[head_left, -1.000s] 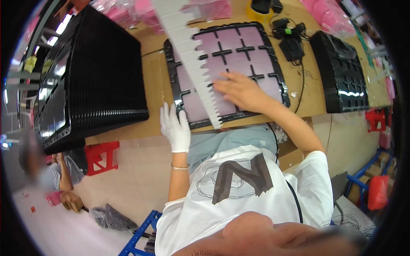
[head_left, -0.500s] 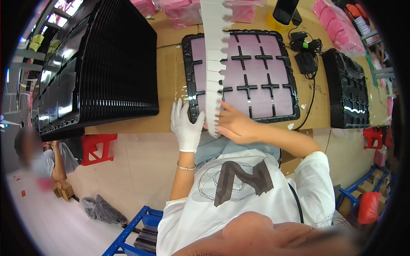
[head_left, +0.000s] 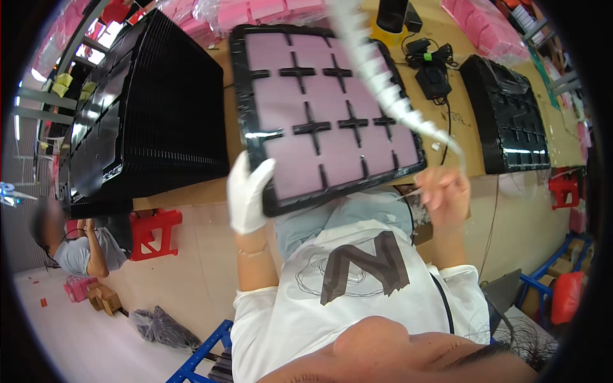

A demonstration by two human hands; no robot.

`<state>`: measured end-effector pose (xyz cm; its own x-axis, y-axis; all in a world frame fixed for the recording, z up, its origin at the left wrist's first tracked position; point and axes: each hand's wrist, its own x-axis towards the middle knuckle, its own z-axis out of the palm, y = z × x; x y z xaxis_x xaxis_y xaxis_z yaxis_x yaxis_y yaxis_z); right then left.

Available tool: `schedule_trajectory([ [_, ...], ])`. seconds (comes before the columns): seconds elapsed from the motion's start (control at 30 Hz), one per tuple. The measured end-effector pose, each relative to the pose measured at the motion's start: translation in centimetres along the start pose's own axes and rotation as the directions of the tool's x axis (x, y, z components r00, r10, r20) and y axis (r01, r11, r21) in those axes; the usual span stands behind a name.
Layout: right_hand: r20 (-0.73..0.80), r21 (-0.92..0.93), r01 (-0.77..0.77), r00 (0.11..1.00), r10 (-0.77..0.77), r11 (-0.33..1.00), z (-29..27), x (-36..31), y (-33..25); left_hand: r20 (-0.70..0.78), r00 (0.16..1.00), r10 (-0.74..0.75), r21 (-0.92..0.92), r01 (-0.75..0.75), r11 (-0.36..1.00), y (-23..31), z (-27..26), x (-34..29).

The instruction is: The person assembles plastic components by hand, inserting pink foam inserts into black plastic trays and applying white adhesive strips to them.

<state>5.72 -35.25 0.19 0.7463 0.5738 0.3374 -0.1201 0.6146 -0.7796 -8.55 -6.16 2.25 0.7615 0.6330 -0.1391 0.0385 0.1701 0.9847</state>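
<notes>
A black plastic tray (head_left: 311, 128) with pink-lilac film showing between its cross-shaped ribs is tilted, its near edge out over the table edge above my lap. My white-gloved left hand (head_left: 248, 195) grips its near left corner, thumb on the rim. From the top of the view a long white toothed strip (head_left: 383, 89) curves down across the tray's right side, blurred by motion. Its thin lower end runs to my bare right hand (head_left: 445, 195), whose fingers are curled around it, right of the tray's near corner. A thin pale sliver shows beside those fingers.
A tall stack of black trays (head_left: 166, 108) stands at left, a lower stack (head_left: 504, 121) at right. Black adapters with cables (head_left: 434, 76) and a phone on a yellow stand (head_left: 389, 32) lie behind. Pink wrapped packs (head_left: 485, 29) line the back. A person (head_left: 96, 242) sits at far left.
The tray has shifted left and tilted, with my left hand now on its corner. My right hand has moved right, off the tray's near left area, and the strip's lower end has swung right.
</notes>
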Motion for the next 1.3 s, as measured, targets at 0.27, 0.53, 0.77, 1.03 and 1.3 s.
schedule_trajectory([
  [0.27, -0.165, 0.086, 0.141, 0.978, -0.126, 0.986, -5.4, -1.8, -3.1, -0.543, 0.516, 0.663, 0.367, -0.564, 0.74, 9.7, -10.0, -17.3],
  [0.53, -0.173, 0.004, 0.002, 0.985, -0.001, 1.0, -3.3, -1.1, -1.4, -0.271, -0.121, 0.955, 0.926, 0.237, 0.293, 20.7, -5.7, -21.6],
  [0.77, -0.133, -0.22, -0.076, 0.99, 0.048, 0.972, -1.9, -0.7, -1.3, 0.057, 0.628, 0.776, 0.904, 0.297, -0.307, 23.5, -5.7, -6.3],
  [1.03, -0.142, -0.257, -0.168, 0.981, 0.135, 0.952, -1.0, -0.3, -0.6, -0.069, 0.884, 0.463, 0.877, 0.275, -0.394, 20.9, -5.1, 3.9],
  [1.3, -0.169, -0.257, -0.216, 0.97, 0.176, 0.942, -0.9, 0.8, 0.7, -0.006, 0.915, 0.403, 0.863, 0.209, -0.461, 20.2, -6.0, 4.6],
])
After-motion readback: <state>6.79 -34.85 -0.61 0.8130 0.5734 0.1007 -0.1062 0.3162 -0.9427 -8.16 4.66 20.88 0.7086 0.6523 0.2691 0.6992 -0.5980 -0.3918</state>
